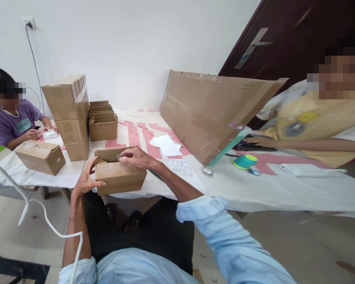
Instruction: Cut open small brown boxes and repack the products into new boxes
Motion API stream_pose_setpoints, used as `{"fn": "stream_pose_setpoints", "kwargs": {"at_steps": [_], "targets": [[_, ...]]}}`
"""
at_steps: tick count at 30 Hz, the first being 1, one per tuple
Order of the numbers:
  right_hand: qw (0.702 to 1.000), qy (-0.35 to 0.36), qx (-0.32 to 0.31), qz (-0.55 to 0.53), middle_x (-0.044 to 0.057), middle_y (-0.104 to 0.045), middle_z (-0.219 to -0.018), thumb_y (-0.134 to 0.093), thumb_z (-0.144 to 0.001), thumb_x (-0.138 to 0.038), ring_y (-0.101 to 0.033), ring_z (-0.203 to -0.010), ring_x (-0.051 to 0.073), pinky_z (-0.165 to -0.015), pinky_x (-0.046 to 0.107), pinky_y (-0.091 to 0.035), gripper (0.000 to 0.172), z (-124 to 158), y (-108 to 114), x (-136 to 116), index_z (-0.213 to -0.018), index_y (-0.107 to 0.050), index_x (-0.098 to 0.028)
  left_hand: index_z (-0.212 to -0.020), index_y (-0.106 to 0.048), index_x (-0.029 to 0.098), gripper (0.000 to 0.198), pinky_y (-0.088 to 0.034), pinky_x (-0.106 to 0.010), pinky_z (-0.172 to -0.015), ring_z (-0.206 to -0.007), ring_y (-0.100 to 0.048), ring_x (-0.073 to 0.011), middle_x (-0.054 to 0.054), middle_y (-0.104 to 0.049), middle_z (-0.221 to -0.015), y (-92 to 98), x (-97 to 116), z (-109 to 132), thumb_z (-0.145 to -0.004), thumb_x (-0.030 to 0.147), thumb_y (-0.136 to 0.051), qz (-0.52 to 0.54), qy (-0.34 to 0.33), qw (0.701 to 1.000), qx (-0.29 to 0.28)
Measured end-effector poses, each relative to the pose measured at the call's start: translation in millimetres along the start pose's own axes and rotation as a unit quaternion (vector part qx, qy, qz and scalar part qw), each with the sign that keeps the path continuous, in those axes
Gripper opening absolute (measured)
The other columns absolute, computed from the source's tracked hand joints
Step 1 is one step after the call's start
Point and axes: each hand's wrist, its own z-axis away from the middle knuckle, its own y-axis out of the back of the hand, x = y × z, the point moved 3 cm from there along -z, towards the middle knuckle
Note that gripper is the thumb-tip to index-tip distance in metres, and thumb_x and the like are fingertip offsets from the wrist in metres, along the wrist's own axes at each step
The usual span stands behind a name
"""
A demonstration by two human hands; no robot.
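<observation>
A small brown cardboard box sits at the table's front edge, its rear flap standing up. My left hand is wrapped round the box's left end, thumb on the front side and fingers on the far corner. Above the box's top, my right hand is closed in a pinch at the rear flap. Something small and greyish shows at its fingertips, too little to name. The inside of the box is mostly hidden by the front flap and my right hand.
Stacked cartons, open boxes and a single carton stand to the left. White papers, a large cardboard panel and a tape roll lie rightward. A person sits at each side. A white cable hangs at left.
</observation>
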Motion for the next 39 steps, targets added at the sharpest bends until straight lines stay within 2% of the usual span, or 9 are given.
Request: {"fn": "stream_pose_setpoints", "kwargs": {"at_steps": [3,7,14,19,24,28,31,39], "targets": [[0.998,-0.019,-0.035,-0.040,0.004,-0.080,-0.088,-0.076,-0.086,-0.038,-0.072,-0.080,0.019,-0.074,0.032,-0.056,0.021,-2.8,-7.4,-3.3,-0.090,-0.082,-0.018,-0.165,-0.039,0.030,0.119,-0.043,-0.059,-0.124,-0.153,-0.046,-0.0425,-0.016,-0.044,-0.167,-0.2,2.2,-0.5,-0.063,0.050,-0.098,-0.007,0.000,1.000,0.002],[0.999,0.037,0.019,-0.024,0.004,-0.077,-0.086,-0.071,-0.085,-0.028,-0.070,-0.079,0.018,-0.076,0.032,-0.055,0.012,1.8,-5.7,-11.9,-0.079,-0.079,-0.020,-0.161,-0.045,0.030,0.105,-0.045,-0.057,-0.121,-0.152,-0.046,-0.0419,-0.015,-0.044,-0.166,-1.6,7.1,-0.7,-0.071,0.055,-0.093,-0.033,0.004,0.999,0.011],[0.990,0.115,0.082,0.003,0.004,-0.075,-0.084,-0.064,-0.093,-0.026,-0.069,-0.080,0.019,-0.077,0.034,-0.054,0.017,17.9,-7.8,-18.2,-0.080,-0.074,-0.022,-0.150,-0.055,0.029,0.087,-0.048,-0.053,-0.115,-0.148,-0.049,-0.0404,-0.014,-0.046,-0.162,-6.1,11.2,-0.5,-0.075,0.057,-0.088,-0.048,0.016,0.998,0.041],[0.980,0.160,0.119,0.010,0.004,-0.075,-0.087,-0.064,-0.098,-0.025,-0.069,-0.081,0.020,-0.080,0.035,-0.055,0.017,28.8,-7.4,-29.2,-0.084,-0.073,-0.023,-0.150,-0.056,0.029,0.084,-0.047,-0.053,-0.115,-0.148,-0.049,-0.0404,-0.014,-0.047,-0.163,-5.3,10.8,-0.6,-0.076,0.057,-0.086,-0.055,0.023,0.997,0.046],[0.967,0.196,0.144,0.078,0.005,-0.076,-0.089,-0.061,-0.103,-0.028,-0.069,-0.086,0.022,-0.089,0.039,-0.055,0.021,34.5,-8.9,-36.0,-0.087,-0.074,-0.026,-0.149,-0.058,0.029,0.084,-0.050,-0.052,-0.111,-0.145,-0.052,-0.0409,-0.013,-0.050,-0.160,-6.1,15.7,-2.3,-0.076,0.060,-0.084,-0.053,0.026,0.997,0.055],[0.960,0.210,0.155,0.102,0.008,-0.076,-0.095,-0.058,-0.105,-0.028,-0.070,-0.093,0.024,-0.093,0.043,-0.055,0.021,37.2,-15.4,-29.5,-0.091,-0.074,-0.026,-0.140,-0.065,0.030,0.058,-0.052,-0.051,-0.112,-0.146,-0.051,-0.0389,-0.010,-0.058,-0.151,-11.2,22.2,-5.0,-0.089,0.058,-0.072,-0.045,0.024,0.995,0.089],[0.961,0.199,0.173,0.079,0.008,-0.075,-0.096,-0.058,-0.104,-0.029,-0.069,-0.094,0.025,-0.093,0.044,-0.056,0.020,40.4,-20.6,-22.5,-0.089,-0.072,-0.026,-0.130,-0.069,0.030,0.045,-0.051,-0.050,-0.114,-0.146,-0.051,-0.0374,-0.008,-0.061,-0.144,-14.3,23.8,-8.1,-0.092,0.053,-0.071,-0.047,0.023,0.991,0.121],[0.956,0.087,0.247,-0.135,0.004,-0.073,-0.093,-0.065,-0.101,-0.038,-0.067,-0.088,0.020,-0.085,0.035,-0.055,0.019,55.6,-14.7,-25.1,-0.090,-0.071,-0.024,-0.124,-0.070,0.024,0.044,-0.035,-0.052,-0.127,-0.140,-0.055,-0.0363,-0.009,-0.065,-0.139,-12.5,20.8,-12.4,-0.089,0.050,-0.070,-0.064,0.030,0.986,0.149]]}}
